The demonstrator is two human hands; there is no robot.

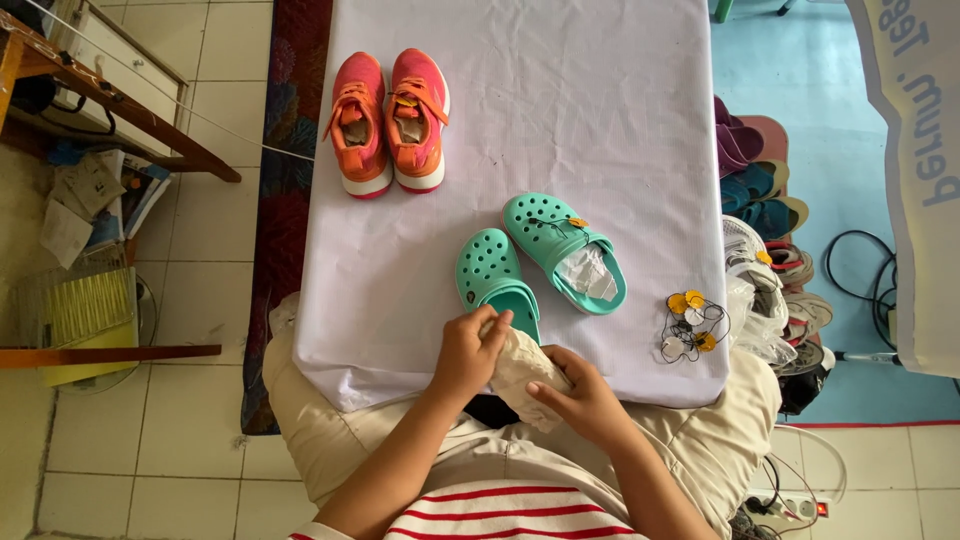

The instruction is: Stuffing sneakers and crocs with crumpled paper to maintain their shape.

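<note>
So both hands are bunched up on a wad of crumpled whitish paper point(525, 372) right at the near edge of the counter point(600, 90), and that's where I think this could get messy. The left hand point(468, 352) is curled closed over the top of the wad, fingertips pressing it toward the heel opening of the nearer teal clog point(497, 279), while the right hand point(580, 398) is half closed around the lower end of the paper, which hangs out past the counter edge over the lap. The clog sits close to that near edge and nothing pins it down, so a firm shove with the paper could just slide it away across the white cloth, or bump it into the second teal clog point(567, 251) lying just beside it, which already has paper sticking out of it. Also the cloth looks loose and wrinkly, so dragging on it might shift everything. Off toward the near right corner there's a little tangle of black cords with yellow tags point(690, 325), quite near the right edge, and a stray elbow or a tug on the cloth could probably knock it off onto the pile of shoes on the floor. The orange-pink sneakers point(390, 122) up toward the far left corner seem well out of harm's way.
</note>
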